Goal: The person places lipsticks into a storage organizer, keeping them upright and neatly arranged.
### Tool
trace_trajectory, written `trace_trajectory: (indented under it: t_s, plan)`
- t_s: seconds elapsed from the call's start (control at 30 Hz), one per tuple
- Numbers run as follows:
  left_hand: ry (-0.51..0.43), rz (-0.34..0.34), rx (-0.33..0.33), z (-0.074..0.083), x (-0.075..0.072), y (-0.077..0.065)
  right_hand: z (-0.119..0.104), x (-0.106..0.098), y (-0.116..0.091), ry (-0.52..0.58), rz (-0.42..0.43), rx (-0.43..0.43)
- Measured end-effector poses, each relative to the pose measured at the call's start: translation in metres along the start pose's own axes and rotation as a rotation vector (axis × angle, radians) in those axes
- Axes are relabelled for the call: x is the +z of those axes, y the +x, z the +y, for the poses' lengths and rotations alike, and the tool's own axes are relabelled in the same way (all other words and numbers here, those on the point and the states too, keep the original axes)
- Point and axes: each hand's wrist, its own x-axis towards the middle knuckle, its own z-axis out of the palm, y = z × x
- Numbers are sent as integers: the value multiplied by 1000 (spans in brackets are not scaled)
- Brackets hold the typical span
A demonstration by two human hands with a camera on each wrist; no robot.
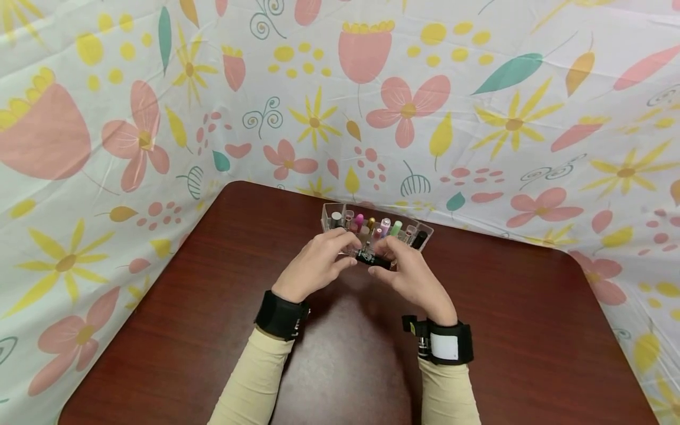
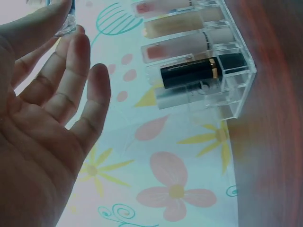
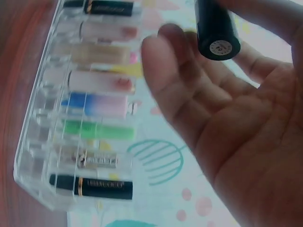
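Note:
In the head view, a black lipstick tube (image 1: pixel 374 259) with pale print lies level between both hands, in front of a clear lipstick organizer (image 1: pixel 423 226). The left hand (image 1: pixel 316 264) pinches its left end between thumb and fingers; in the left wrist view a clear, shiny part (image 2: pixel 69 24) shows at those fingertips. The right hand (image 1: pixel 411 273) holds the right part of the tube. In the right wrist view the tube's round base carries a small pale label (image 3: pixel 220 48). Fingers hide part of the tube and the organizer's front.
Several lipsticks and glosses stand in the organizer, among them a black one (image 3: pixel 106 187), a green one (image 3: pixel 99 129) and a blue-pink one (image 3: pixel 97 105). The organizer sits near the back edge of the brown table (image 1: pixel 510 319). A flowered cloth (image 1: pixel 329 88) hangs behind.

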Motion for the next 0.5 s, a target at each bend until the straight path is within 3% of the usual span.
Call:
trace_trajectory:
  t_s: [0.27, 0.5]
  plan:
    - [22, 30, 29, 9, -2, 2, -7, 1, 0, 172, -64, 61]
    - [50, 64, 73, 17, 0, 4, -6, 3, 2, 268, -6, 67]
